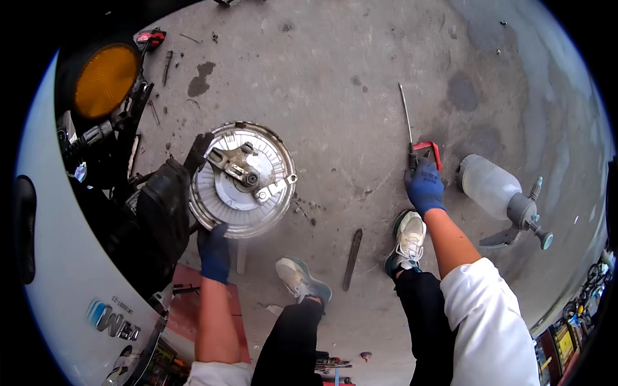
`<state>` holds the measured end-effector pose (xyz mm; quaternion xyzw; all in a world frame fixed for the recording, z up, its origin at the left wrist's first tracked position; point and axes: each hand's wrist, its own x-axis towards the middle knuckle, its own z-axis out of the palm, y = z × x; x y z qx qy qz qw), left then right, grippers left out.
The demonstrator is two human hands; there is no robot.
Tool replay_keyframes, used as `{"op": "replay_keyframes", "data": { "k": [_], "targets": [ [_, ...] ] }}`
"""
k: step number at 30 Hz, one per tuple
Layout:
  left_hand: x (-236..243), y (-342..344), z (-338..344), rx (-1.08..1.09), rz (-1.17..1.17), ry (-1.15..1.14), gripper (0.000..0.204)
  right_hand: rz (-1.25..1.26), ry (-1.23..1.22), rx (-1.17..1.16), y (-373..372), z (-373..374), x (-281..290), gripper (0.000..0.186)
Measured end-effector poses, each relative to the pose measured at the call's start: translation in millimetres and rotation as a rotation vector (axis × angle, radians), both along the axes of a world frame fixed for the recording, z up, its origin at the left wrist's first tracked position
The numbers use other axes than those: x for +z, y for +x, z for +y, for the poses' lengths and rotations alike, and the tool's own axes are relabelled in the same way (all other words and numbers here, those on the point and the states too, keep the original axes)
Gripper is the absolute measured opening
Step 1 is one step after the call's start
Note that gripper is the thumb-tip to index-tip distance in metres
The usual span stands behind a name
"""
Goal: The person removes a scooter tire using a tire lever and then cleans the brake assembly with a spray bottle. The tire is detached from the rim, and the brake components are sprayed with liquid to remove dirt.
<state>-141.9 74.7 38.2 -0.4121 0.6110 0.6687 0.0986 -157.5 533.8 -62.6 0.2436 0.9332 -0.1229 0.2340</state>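
Observation:
A round silver wheel hub (pixel 277 209) with a ribbed brake cover, a central axle nut and a metal brake arm lies left of the middle. My left hand (pixel 215 254), in a dark blue glove, grips its lower rim; some fingertips are hidden behind it. On the right, my right hand (pixel 425 185), gloved in blue, reaches down to the floor with its fingers closed at the dark handle of a long screwdriver (pixel 407 119). A red-handled tool (pixel 438 154), perhaps pliers, lies against those fingertips, its dark part partly covered.
Beside the hub stands a white vehicle body (pixel 71 257) with an orange reflector (pixel 107 80) and black parts. A translucent pump sprayer (pixel 492 186) lies right of my right hand. A dark flat bar (pixel 352 260) rests between my shoes. Small tools litter the far left floor.

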Motion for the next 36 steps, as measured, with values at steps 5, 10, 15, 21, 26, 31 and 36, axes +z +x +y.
{"op": "replay_keyframes", "data": {
  "k": [5, 10, 15, 21, 26, 31, 36],
  "targets": [
    [-1.2, -0.3, -1.7, -0.014, -0.001, 0.023, 0.059, 0.321, -0.028, 0.192, 10.0, -14.1, -14.3, 0.036],
    [-4.9, -9.8, -10.3, -0.138, 0.041, -0.009, 0.061, 0.161, -0.556, -0.068, -1.2, -94.6, 2.6, 0.044],
    [-7.6, -15.4, -18.8, -0.23, 0.118, 0.0, 0.066, -0.016, -1.071, 0.115, -77.5, -212.4, 102.7, 0.044],
    [-15.2, 1.8, -17.6, -0.176, 0.118, -0.015, 0.066, 0.096, -0.802, 0.482, -80.1, -233.4, 109.0, 0.036],
    [-15.4, 20.1, 13.6, -0.183, 0.139, -0.096, 0.065, 0.205, -0.861, 0.494, -47.5, -218.3, 89.1, 0.033],
    [16.9, 22.0, 41.5, -0.42, 0.185, -0.399, 0.062, -0.062, -0.969, 0.112, -3.8, -164.5, 105.1, 0.031],
    [50.3, 29.2, 148.5, -0.582, -0.094, -0.97, 0.062, -0.231, -0.917, -0.274, 12.3, -108.7, 87.0, 0.043]
  ]
}}
